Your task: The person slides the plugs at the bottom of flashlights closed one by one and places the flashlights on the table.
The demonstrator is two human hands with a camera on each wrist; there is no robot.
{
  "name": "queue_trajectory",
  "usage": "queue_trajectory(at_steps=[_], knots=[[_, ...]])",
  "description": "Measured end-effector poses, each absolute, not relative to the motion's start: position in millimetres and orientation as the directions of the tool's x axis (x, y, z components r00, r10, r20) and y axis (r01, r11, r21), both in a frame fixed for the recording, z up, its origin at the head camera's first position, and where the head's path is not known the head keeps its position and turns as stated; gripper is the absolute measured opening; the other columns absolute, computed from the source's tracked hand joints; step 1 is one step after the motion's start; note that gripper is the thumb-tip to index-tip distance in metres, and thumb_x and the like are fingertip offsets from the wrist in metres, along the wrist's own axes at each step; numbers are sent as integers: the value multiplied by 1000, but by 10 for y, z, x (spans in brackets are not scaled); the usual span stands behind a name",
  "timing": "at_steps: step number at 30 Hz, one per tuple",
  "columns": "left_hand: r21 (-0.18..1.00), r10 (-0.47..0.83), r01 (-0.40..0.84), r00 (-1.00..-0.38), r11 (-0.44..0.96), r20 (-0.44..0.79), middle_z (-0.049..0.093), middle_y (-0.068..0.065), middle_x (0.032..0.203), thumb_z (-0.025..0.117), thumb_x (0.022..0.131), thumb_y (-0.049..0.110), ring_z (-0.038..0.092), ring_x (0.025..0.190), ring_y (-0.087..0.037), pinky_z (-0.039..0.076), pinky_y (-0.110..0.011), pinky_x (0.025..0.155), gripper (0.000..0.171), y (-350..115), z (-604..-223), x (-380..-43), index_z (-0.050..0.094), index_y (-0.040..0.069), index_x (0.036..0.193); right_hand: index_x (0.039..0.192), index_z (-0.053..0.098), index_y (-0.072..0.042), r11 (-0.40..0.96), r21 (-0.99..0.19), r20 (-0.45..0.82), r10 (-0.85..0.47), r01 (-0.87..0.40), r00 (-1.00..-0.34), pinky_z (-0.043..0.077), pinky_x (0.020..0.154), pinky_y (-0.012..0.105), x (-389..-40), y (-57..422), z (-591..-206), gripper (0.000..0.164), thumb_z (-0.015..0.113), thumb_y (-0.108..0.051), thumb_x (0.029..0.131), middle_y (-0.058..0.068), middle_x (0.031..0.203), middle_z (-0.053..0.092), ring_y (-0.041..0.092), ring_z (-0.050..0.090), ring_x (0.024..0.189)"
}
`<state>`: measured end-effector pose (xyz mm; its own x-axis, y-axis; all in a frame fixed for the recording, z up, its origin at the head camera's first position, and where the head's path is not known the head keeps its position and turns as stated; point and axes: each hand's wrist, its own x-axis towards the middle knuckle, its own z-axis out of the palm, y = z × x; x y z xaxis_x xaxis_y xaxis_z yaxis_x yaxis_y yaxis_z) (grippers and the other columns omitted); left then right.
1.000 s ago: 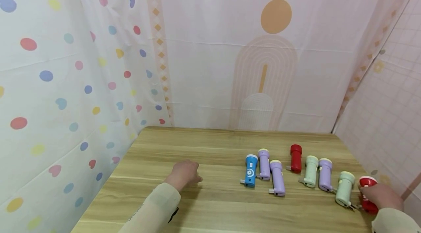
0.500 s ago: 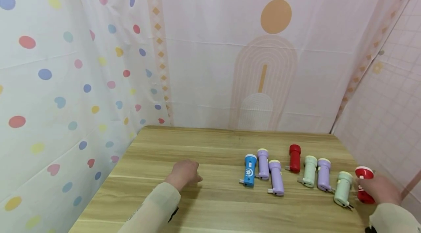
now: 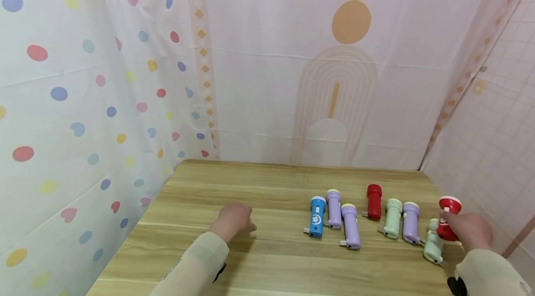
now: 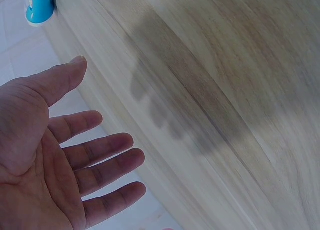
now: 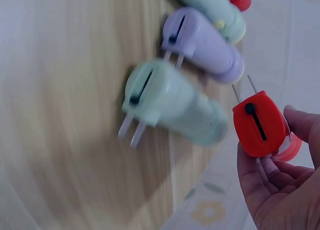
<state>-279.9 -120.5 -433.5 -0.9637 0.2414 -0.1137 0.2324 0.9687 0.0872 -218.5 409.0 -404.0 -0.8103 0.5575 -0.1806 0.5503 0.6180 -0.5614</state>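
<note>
My right hand [image 3: 470, 231] holds a red flashlight [image 3: 449, 205] with a white rim, thumb on one side and fingers on the other. In the right wrist view, two metal plug prongs and a black slider show on its end. It overlaps a pale green flashlight [image 3: 433, 247] on the table in the head view. To the left of that lie a purple flashlight [image 3: 411, 221], another pale green flashlight [image 3: 393, 219] and a darker red flashlight [image 3: 374, 203]. My left hand [image 3: 233, 221] is over the table's left part, fingers loosely extended and palm bare in the left wrist view.
A blue flashlight [image 3: 317, 217] and two purple flashlights, one farther back [image 3: 334, 210] and one nearer [image 3: 351, 228], lie right of the middle of the wooden table [image 3: 267, 268]. A patterned curtain [image 3: 259, 101] hangs behind the table, with more cloth at both sides.
My right hand has lifted the red flashlight from the table's right edge and carried it left and farther back, partly in front of the pale green one. The left hand stays put.
</note>
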Motion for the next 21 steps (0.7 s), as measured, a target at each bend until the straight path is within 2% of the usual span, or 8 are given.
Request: queue_trajectory(at_steps=[3, 5, 10, 14, 21], knots=[[98, 241, 230, -961, 968, -133, 66, -13, 122, 77, 86, 36, 65, 107, -33, 54, -50, 84, 54, -1202, -4333, -2796, 64, 4, 128, 105, 54, 20, 605, -603, -158, 547, 519, -822, 38, 67, 38, -2223, 3998, -4031, 69, 51, -49, 96, 23, 84, 54, 35, 49, 83], [100, 243, 231, -961, 968, -135, 66, -13, 123, 77, 86, 35, 64, 108, -33, 54, -50, 84, 54, -1198, -4331, -2794, 64, 4, 129, 106, 55, 20, 606, -637, -117, 534, 475, -838, 39, 66, 38, -2251, 3932, -4040, 69, 50, -48, 96, 26, 86, 58, 36, 51, 83], [106, 252, 239, -958, 965, -136, 66, -13, 122, 77, 86, 35, 64, 109, -33, 54, -50, 85, 53, -1182, -4341, -2795, 64, 3, 128, 116, 53, 19, 553, -722, -93, 520, 417, -849, 42, 68, 39, -2320, 3748, -4075, 72, 51, -50, 97, 31, 98, 59, 38, 51, 87], [120, 254, 239, -957, 964, -141, 66, -13, 123, 77, 86, 33, 64, 109, -33, 54, -50, 85, 53, -1165, -4359, -2796, 64, 3, 127, 121, 52, 18, 532, -746, -101, 505, 402, -857, 43, 70, 40, -2376, 3608, -4114, 74, 49, -53, 97, 30, 104, 58, 36, 50, 90], [135, 269, 251, -953, 959, -138, 68, -13, 115, 77, 86, 33, 64, 105, -32, 54, -50, 83, 48, -1119, -4384, -2791, 67, 2, 121, 125, 53, 19, 504, -789, -70, 494, 350, -867, 45, 86, 50, -2454, 3313, -4191, 73, 49, -50, 98, 37, 123, 53, 41, 53, 101]])
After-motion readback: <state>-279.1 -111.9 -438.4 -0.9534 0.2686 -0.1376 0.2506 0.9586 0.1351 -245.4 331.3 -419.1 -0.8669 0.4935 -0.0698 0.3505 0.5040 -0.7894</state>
